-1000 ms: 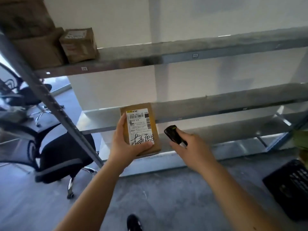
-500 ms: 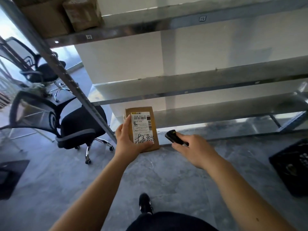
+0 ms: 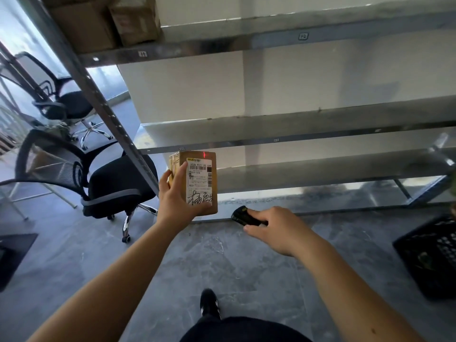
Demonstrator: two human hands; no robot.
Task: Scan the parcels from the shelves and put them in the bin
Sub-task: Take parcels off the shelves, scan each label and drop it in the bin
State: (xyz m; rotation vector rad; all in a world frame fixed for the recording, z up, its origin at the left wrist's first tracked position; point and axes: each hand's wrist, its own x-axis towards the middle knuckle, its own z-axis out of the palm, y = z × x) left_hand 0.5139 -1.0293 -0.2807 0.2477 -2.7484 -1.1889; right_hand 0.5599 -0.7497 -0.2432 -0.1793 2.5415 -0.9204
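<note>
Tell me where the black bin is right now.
In the head view, the black bin sits on the floor at the far right edge, below the right end of the lowest shelf and right of the right hand holding the scanner.

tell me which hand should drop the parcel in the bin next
Left. The left hand already grips the parcel, while the right hand is occupied by the scanner. The black bin sits to the right, so it must reach across.
</note>
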